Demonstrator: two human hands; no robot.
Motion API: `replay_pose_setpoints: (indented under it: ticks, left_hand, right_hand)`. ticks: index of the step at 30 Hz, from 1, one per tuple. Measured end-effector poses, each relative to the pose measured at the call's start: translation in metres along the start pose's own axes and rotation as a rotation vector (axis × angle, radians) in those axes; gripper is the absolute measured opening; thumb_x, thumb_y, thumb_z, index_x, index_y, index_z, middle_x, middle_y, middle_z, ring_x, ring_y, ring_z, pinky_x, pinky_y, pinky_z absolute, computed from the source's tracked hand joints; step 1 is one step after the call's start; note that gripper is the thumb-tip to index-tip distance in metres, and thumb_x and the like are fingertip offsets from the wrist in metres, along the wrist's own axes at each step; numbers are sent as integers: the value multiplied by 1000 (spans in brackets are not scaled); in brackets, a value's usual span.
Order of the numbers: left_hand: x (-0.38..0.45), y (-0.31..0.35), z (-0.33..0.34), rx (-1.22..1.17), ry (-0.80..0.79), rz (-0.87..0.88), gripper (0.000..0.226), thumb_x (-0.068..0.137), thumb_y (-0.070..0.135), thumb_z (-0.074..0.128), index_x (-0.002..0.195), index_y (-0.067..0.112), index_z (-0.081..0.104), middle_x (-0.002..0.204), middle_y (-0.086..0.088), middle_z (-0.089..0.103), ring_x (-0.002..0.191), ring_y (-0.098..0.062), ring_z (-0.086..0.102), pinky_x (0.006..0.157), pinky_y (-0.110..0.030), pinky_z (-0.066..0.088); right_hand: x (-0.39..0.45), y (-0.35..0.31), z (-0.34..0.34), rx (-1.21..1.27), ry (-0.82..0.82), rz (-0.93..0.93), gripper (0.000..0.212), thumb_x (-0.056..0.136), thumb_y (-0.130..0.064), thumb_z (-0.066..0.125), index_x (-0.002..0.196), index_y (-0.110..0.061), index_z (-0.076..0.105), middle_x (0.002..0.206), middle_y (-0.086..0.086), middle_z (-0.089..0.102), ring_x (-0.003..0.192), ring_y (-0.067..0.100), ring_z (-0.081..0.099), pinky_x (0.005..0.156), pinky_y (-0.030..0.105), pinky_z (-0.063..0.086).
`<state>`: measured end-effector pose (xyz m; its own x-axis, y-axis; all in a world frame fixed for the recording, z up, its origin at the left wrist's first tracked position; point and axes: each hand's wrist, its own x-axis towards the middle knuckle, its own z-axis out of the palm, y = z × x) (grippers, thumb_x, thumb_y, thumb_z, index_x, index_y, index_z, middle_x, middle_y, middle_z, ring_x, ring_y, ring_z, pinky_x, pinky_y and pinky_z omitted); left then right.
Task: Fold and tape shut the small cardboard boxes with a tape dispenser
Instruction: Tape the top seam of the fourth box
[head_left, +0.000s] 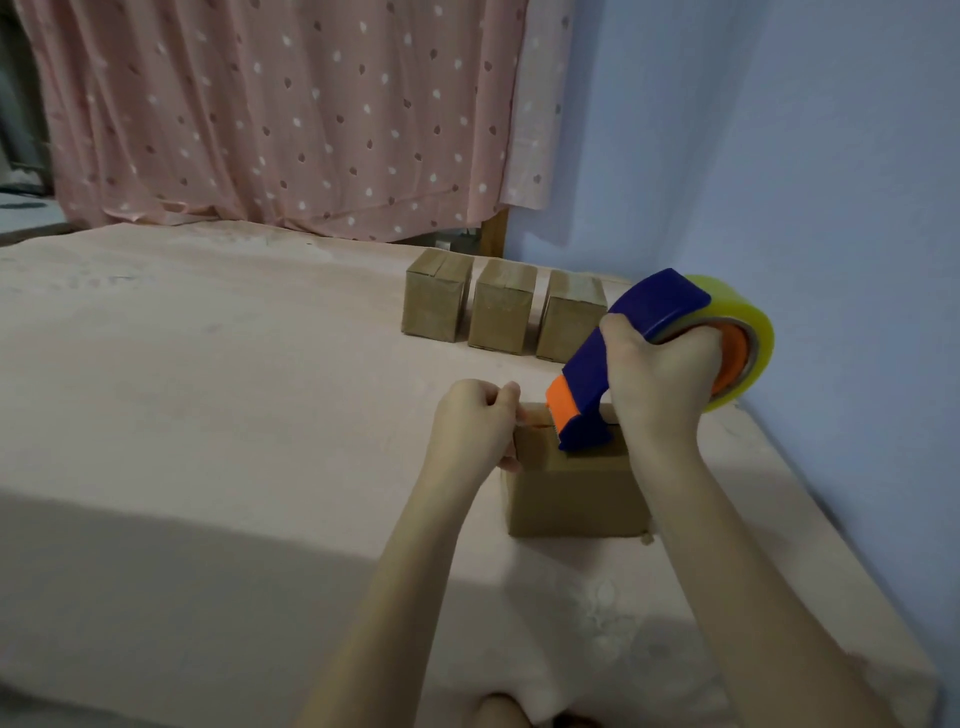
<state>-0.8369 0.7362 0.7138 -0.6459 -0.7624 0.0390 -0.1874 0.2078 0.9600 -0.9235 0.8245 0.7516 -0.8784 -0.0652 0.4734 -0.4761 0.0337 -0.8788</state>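
Bed (208, 395) with a pink sheet carries everything; the bench word does not fit here.

Three boxes (503, 312) stand in a row near the far right corner of the bed, just beside one another, not touching as far as I can tell. Flaps folded down on all three; tops look glossy, probably taped, though the tape itself is too faint to confirm.

Fourth box (574, 488) sits toward the right edge of the bed, nearer the person. Flaps are down, centre seam visible on top.

Right hand (662, 374) grips the dispenser (613, 364), fingers curled round the blue body and roll of clear tape (748, 338). Orange-and-blue nose is tilted down, touching the box top near the seam.

Left hand (475, 426) is at the box's upper left edge, fingers curled, thumb and forefinger pinched together at the seam end. It seems to hold a tape end or press the flap; cannot tell which.

Judgement: three boxes likely finished. Fourth is folded, taping just starting or under way; no strip clearly laid across the top yet. Left to do: run the strip along the seam, cut, press down. No unfolded boxes in view.
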Motion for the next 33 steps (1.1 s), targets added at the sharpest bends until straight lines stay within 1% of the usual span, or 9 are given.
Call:
replay_pose_setpoints:
  ticks: [7,10,13,17,20,23,27,30,33]
  left_hand:
    - [-2,-10,5,-4,33,-34,39,100,24,43,71,5,59,53,-6,54,35,-13,54,59,-43,59]
    - [-3,-7,9,152,102,2,40,100,26,41,72,4,58,60,-12,58,52,-24,63,58,-35,57]
    - [-5,1,12,364,176,36,41,101,27,39,66,6,44,62,-9,53,64,-26,62,53,-32,42]
    - [-8,9,17,521,182,10,26,102,28,40,91,8,52,81,-5,47,74,-17,45,61,-24,33]
    - [-7,6,17,525,267,6,40,101,25,45,136,6,40,92,-6,55,82,-18,53,65,-22,36]
    - [-10,-6,17,413,309,36,36,100,29,45,131,8,46,108,-6,64,99,-21,61,71,-20,38]
    - [-14,-25,24,-31,309,19,28,96,30,53,119,16,46,76,-1,61,74,-18,63,69,-41,57]
    - [-10,-38,28,-348,316,-128,12,95,18,51,106,20,46,80,-7,62,67,-16,57,57,-35,49]
    - [-13,-61,30,-450,373,-231,7,93,14,50,97,20,48,91,-11,61,71,-20,55,60,-29,44]
  right_hand:
    - [2,10,4,-81,-30,-21,44,78,-23,72,116,-9,54,101,7,65,89,18,63,63,22,50]
    - [3,10,5,-88,-44,-7,46,79,-23,73,118,-12,52,103,4,64,90,15,61,69,27,54]
    - [5,11,8,-88,-77,-17,46,80,-24,72,119,-14,51,105,2,63,91,15,61,73,30,56]
    - [9,12,9,-88,-104,-32,44,80,-24,72,118,-14,52,102,1,63,90,15,61,70,26,54]
    - [12,14,9,-83,-120,-36,43,80,-23,72,117,-13,53,100,0,64,87,13,61,63,20,49]
    - [16,16,8,-70,-130,-14,42,81,-23,71,117,-14,53,101,0,63,87,13,61,62,19,48]
    - [16,16,6,-40,-144,14,36,81,-22,71,113,-16,53,94,-4,62,84,11,61,61,18,47]
    - [17,15,5,-35,-154,12,30,81,-21,70,104,-22,50,83,-12,58,80,9,60,61,19,48]
    - [18,16,5,-23,-146,23,31,81,-20,71,104,-23,50,84,-12,58,81,9,60,63,20,49]
